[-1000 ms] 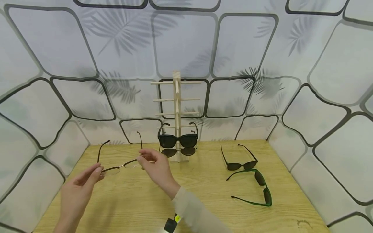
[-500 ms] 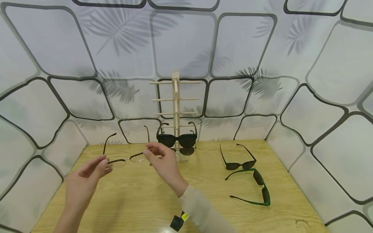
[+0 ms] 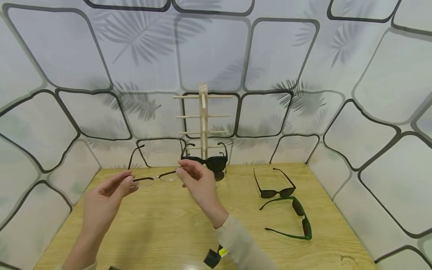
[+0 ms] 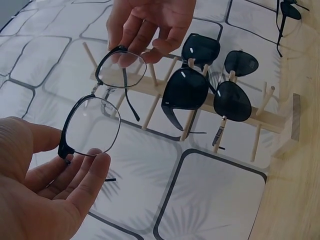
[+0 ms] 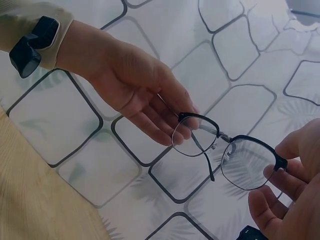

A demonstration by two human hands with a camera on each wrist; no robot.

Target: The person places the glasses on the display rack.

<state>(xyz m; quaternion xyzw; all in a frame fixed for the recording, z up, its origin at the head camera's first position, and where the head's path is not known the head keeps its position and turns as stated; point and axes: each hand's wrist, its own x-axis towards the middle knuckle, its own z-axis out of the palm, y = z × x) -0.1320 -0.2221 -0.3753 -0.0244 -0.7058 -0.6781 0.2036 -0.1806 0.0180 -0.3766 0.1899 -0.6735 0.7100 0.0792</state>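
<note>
A pair of clear-lensed eyeglasses [image 3: 156, 177] with a dark browline is held up by both hands, its temples unfolded toward the back wall. My left hand [image 3: 106, 198] pinches the left outer corner of the frame between thumb and fingers. At the opposite corner, my right hand [image 3: 201, 189] grips the frame the same way. Behind the right hand stands a wooden glasses rack [image 3: 203, 120]. Black sunglasses [image 3: 216, 164] sit on its lower pegs, with a second dark-lensed pair [image 4: 232, 101] below them, both partly hidden by the right hand in the head view.
On the wooden table [image 3: 168, 232] at right lie black sunglasses [image 3: 277, 193] and green-framed sunglasses [image 3: 305, 225], temples open. A small black object [image 3: 212, 258] with a yellow label shows by the right sleeve. Patterned fabric walls [image 3: 209, 52] enclose the back and sides.
Both hands have carried the eyeglasses to the right and slightly up, toward the rack. The right hand now covers part of the racked sunglasses. Nothing was let go.
</note>
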